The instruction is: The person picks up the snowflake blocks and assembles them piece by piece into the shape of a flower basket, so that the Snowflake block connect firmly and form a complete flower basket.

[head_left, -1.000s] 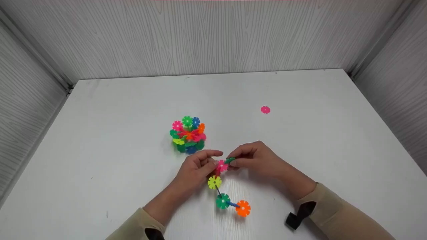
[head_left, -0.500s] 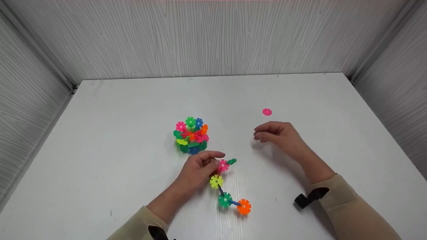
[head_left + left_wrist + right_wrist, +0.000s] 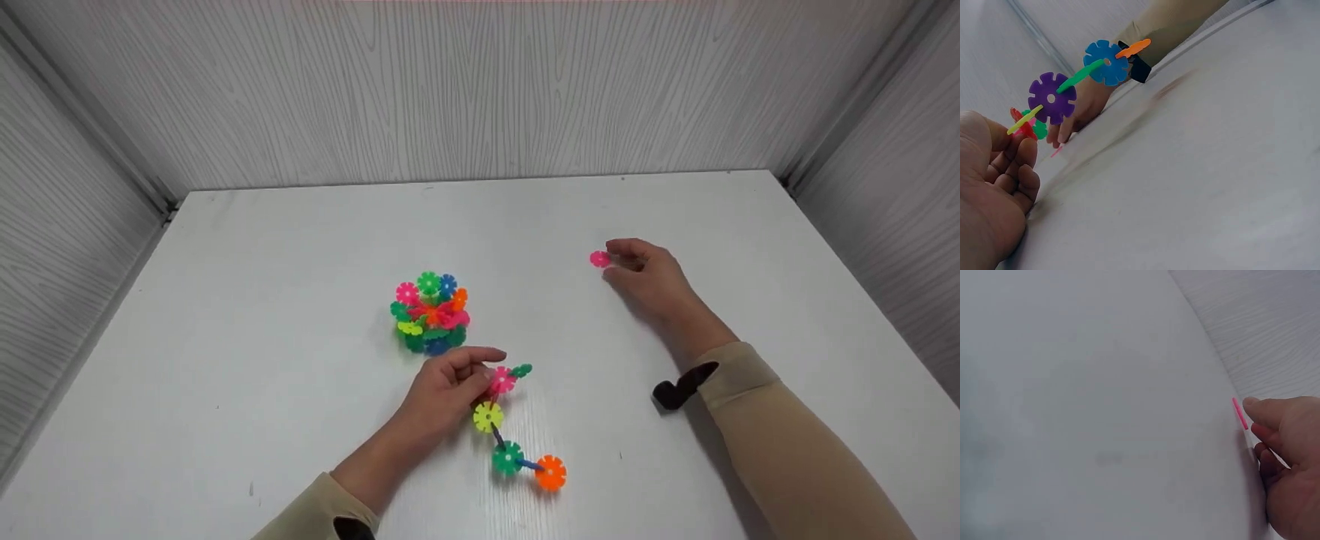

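Note:
My left hand [image 3: 450,390] pinches a chain of notched plastic snowflake discs [image 3: 508,457] near its pink disc. A small green disc juts from that end, and the chain runs down to an orange disc. In the left wrist view, purple and blue discs of the chain [image 3: 1051,98] also show beyond the fingertips. My right hand [image 3: 651,277] is at a loose pink snowflake disc [image 3: 599,259] on the table, thumb and fingers apart at its right edge. The right wrist view shows this pink disc [image 3: 1239,413] edge-on, just off the fingertips.
A round cluster of joined multicoloured discs [image 3: 433,315] stands on the white table [image 3: 285,300], just beyond the left hand. Wood-grain panels [image 3: 480,90] enclose the table at the back and sides. A black wrist camera [image 3: 670,394] hangs from the right sleeve.
My right hand has let go of the green disc, which stays on the chain, and has moved away and to the right up to the loose pink disc. The left hand keeps its hold.

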A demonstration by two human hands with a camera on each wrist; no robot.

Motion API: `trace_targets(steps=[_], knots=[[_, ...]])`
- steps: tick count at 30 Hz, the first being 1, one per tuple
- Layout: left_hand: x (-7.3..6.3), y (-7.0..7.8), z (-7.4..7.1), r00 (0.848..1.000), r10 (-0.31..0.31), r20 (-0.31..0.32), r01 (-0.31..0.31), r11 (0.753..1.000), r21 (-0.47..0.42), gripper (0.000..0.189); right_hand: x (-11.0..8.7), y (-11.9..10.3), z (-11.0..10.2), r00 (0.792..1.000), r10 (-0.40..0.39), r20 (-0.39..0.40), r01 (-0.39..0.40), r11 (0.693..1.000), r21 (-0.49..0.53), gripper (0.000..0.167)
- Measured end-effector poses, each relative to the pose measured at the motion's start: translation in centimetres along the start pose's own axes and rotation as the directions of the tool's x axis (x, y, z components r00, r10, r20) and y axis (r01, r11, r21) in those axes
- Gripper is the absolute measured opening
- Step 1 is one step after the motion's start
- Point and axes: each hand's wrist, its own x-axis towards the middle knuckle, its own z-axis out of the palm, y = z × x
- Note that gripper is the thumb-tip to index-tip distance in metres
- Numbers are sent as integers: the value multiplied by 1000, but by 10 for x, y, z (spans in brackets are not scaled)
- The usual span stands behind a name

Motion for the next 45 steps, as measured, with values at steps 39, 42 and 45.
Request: trace_targets(steps=[39, 42, 45], knots=[[1, -2, 2, 999, -45, -2, 45, 999, -19, 33, -87, -36, 66, 882, -259, 393, 167, 953, 254, 23], [1, -2, 0, 999, -36, 0, 36, 999, -22, 33, -89, -40, 69, 877, -265, 400, 154, 945, 289, 25], [1, -2, 0, 1000, -29, 3, 29, 999, -20, 33, -92, -42, 70, 878, -251, 408, 122, 941, 317, 27]])
